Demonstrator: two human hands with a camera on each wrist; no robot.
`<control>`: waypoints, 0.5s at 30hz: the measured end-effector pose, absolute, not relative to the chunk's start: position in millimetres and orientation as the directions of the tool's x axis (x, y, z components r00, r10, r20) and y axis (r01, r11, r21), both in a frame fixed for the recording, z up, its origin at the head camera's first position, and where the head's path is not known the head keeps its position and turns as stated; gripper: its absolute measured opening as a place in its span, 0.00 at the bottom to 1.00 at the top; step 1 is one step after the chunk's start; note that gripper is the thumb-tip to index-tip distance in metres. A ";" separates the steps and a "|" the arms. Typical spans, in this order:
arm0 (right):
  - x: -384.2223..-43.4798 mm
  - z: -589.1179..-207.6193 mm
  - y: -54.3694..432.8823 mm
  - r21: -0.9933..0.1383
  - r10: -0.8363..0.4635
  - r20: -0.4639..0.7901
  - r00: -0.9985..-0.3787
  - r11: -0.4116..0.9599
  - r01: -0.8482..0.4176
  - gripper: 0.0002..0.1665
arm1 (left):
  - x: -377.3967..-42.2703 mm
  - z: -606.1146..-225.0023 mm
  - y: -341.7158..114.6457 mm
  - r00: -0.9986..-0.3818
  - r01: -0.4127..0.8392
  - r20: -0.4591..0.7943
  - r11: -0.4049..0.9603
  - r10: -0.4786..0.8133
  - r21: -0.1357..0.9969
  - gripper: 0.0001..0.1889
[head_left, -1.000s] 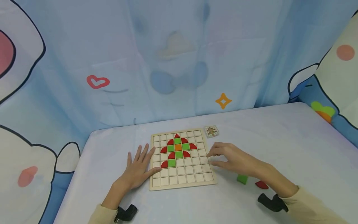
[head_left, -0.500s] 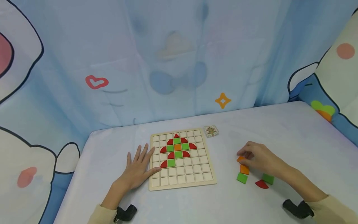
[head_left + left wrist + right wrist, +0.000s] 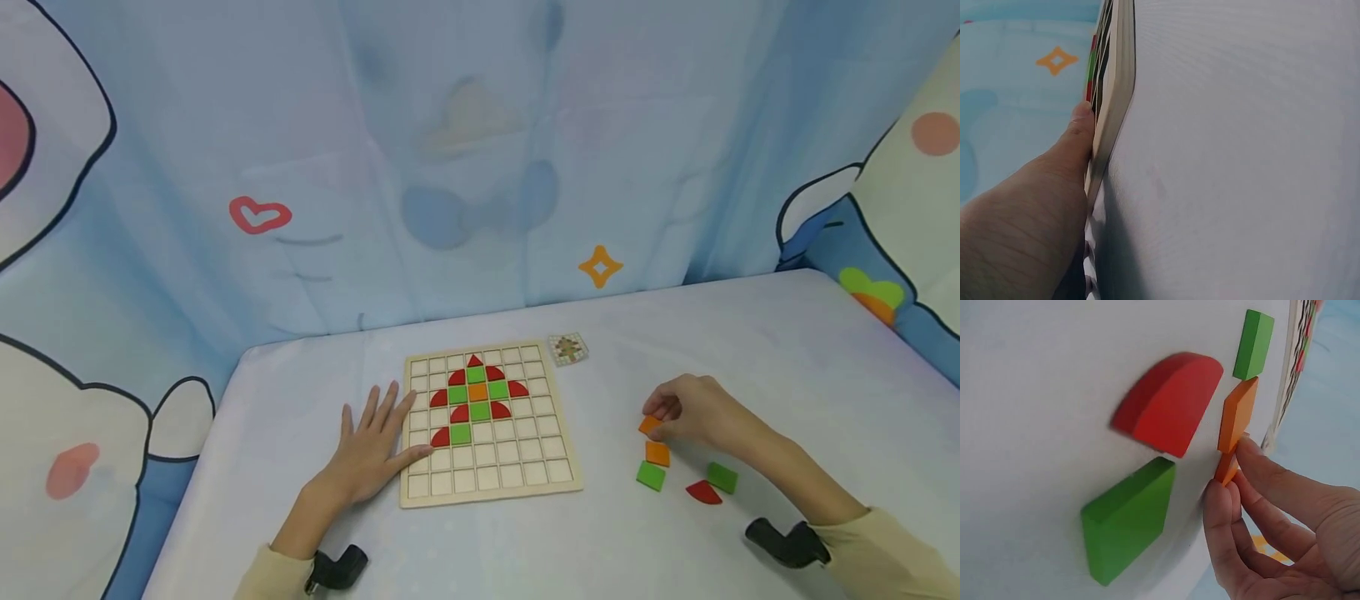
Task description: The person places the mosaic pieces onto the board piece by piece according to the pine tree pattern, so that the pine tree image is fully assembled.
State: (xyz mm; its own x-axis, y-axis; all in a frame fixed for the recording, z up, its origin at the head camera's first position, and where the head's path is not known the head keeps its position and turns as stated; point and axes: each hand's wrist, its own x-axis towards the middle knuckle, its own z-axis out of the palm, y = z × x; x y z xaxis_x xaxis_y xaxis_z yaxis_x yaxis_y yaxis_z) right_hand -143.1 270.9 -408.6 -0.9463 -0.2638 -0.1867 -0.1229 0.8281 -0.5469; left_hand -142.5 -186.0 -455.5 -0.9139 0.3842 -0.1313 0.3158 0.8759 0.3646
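Note:
A wooden grid board (image 3: 491,502) lies on the white cloth, with red, green and orange pieces forming a shape in its cells. My left hand (image 3: 367,454) is spread at its left edge, fingers straight, the thumb resting on the rim. In the left wrist view that thumb lies along the board's edge. Right of the board my right hand (image 3: 693,410) pinches an orange square tile (image 3: 1227,469) between thumb and fingers, partly hidden by them. A second orange tile (image 3: 657,453) lies just nearer, then a green square tile (image 3: 650,476).
A red quarter-circle piece (image 3: 704,492) and another green square tile (image 3: 722,477) lie close to my right forearm. Beyond the board's far right corner is a small pattern card (image 3: 567,349). A blue printed curtain (image 3: 337,208) hangs behind the table.
My right hand has moved right, from beside the board's right edge to the loose tiles, and taken hold of the far orange one. The left hand has stayed in place.

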 end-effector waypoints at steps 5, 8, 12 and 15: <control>-143.8 -407.9 270.6 -0.545 -0.243 -0.197 -0.950 0.832 -0.099 0.14 | -142.2 -453.2 -185.7 -0.915 0.310 -0.131 0.872 0.382 0.379 0.47; -143.5 -407.3 267.9 -0.544 -0.234 -0.195 -0.952 0.834 -0.094 0.13 | -141.1 -452.7 -186.3 -0.917 0.309 -0.126 0.872 0.379 0.380 0.47; -142.0 -406.7 265.9 -0.548 -0.236 -0.188 -0.953 0.831 -0.097 0.11 | -140.8 -452.3 -187.3 -0.914 0.304 -0.141 0.874 0.380 0.379 0.47; -140.9 -407.2 267.0 -0.560 -0.237 -0.178 -0.955 0.823 -0.099 0.12 | -140.8 -451.1 -187.4 -0.912 0.305 -0.146 0.874 0.382 0.378 0.47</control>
State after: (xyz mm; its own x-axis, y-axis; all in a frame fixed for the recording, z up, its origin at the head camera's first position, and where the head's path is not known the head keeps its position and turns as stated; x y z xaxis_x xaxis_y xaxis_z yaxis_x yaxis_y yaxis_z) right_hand -140.9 267.0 -407.2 -0.9552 -0.2366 -0.1780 -0.0994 0.8226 -0.5598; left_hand -140.8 -187.4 -451.1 -0.9125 0.3821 -0.1462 0.3054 0.8740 0.3781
